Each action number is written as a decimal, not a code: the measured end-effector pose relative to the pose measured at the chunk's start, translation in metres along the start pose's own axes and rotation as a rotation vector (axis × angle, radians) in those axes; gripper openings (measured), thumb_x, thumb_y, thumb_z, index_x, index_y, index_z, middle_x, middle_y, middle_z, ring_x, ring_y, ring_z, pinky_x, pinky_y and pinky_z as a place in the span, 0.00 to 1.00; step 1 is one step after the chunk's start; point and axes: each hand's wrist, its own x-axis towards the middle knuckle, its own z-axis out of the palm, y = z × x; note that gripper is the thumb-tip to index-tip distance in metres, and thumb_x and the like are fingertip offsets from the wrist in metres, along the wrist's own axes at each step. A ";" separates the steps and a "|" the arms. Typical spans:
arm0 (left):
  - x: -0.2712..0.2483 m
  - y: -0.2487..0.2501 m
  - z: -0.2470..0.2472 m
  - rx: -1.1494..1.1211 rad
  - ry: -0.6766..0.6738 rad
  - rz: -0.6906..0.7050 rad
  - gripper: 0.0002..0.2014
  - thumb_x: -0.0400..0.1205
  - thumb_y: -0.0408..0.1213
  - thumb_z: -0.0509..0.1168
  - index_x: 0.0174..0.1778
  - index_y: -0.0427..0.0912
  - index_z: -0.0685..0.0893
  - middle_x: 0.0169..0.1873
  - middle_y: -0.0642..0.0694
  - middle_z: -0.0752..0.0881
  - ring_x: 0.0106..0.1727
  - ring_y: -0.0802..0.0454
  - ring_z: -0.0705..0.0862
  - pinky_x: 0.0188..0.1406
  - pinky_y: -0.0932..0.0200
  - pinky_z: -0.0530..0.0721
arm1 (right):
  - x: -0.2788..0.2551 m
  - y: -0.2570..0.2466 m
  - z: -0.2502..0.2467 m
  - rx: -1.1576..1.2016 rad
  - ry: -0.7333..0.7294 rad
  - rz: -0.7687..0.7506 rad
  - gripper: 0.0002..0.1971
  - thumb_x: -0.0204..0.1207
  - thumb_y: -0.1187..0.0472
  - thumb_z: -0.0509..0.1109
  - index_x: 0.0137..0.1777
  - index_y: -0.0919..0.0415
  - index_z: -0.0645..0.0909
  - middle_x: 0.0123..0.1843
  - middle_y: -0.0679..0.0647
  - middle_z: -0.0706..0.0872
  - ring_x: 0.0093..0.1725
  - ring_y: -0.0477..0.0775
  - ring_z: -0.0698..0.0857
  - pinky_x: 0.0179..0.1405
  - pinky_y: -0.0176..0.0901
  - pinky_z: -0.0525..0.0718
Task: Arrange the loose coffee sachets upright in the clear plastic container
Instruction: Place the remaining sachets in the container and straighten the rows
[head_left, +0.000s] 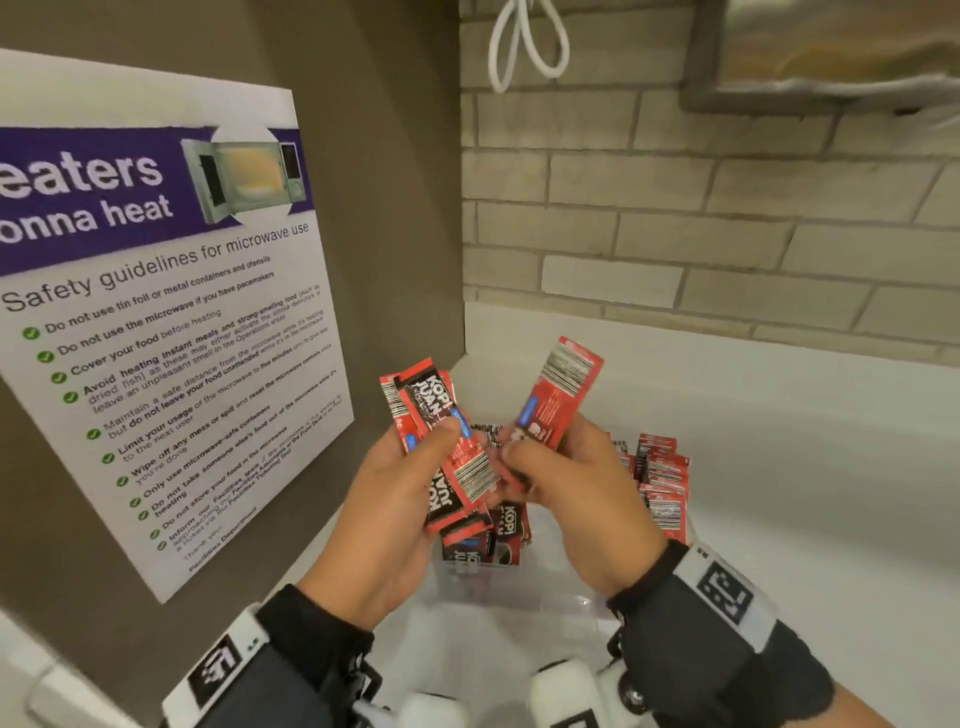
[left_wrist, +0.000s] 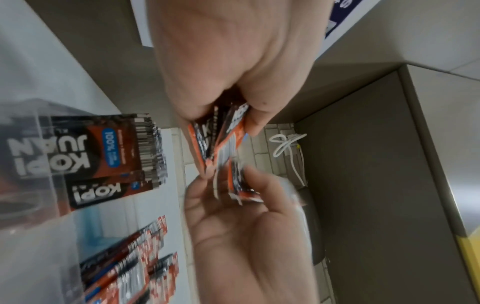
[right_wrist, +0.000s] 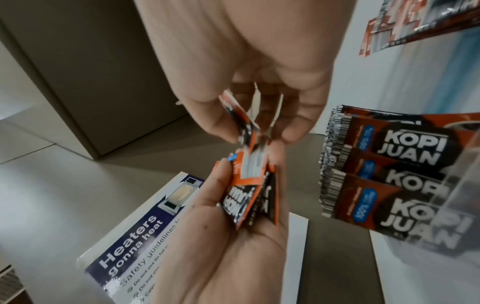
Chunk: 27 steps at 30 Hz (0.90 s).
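Note:
My left hand (head_left: 434, 441) grips a small fan of red and black coffee sachets (head_left: 449, 452) above the clear plastic container (head_left: 519, 590). My right hand (head_left: 540, 460) pinches the lower end of a red sachet (head_left: 563, 395) that points up, barcode at the top. In the right wrist view a few sachet edges (right_wrist: 250, 121) show between its fingers (right_wrist: 293, 131). The two hands nearly touch. More sachets (head_left: 662, 475) stand upright at the container's right side, and others (head_left: 488, 535) lean in its left part. In the left wrist view my left hand's sachets (left_wrist: 221, 142) show edge-on.
A microwave safety poster (head_left: 156, 312) hangs on the brown wall close to my left. A brick-tiled wall (head_left: 675, 234) stands behind the white counter (head_left: 805, 467). A white cable loop (head_left: 524, 47) hangs above, beside a metal fixture (head_left: 831, 52).

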 end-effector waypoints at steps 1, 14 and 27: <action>0.001 0.000 -0.001 0.025 0.019 0.026 0.09 0.83 0.34 0.61 0.57 0.39 0.82 0.41 0.43 0.91 0.40 0.48 0.91 0.36 0.54 0.89 | 0.001 -0.002 -0.001 -0.012 0.040 -0.026 0.03 0.75 0.72 0.65 0.45 0.73 0.73 0.41 0.58 0.87 0.39 0.48 0.88 0.42 0.50 0.86; 0.003 0.015 -0.017 0.056 0.122 0.210 0.06 0.80 0.35 0.65 0.52 0.41 0.83 0.37 0.47 0.91 0.36 0.52 0.90 0.27 0.59 0.85 | -0.009 -0.011 -0.003 -0.549 -0.142 -0.238 0.12 0.73 0.71 0.70 0.46 0.52 0.81 0.49 0.45 0.82 0.47 0.47 0.83 0.48 0.44 0.84; -0.015 -0.005 -0.021 0.189 -0.099 0.038 0.18 0.68 0.30 0.71 0.54 0.35 0.84 0.38 0.40 0.91 0.38 0.48 0.90 0.33 0.58 0.87 | 0.003 -0.027 -0.016 0.133 0.079 -0.173 0.05 0.72 0.74 0.70 0.42 0.64 0.83 0.36 0.55 0.87 0.36 0.48 0.85 0.38 0.34 0.87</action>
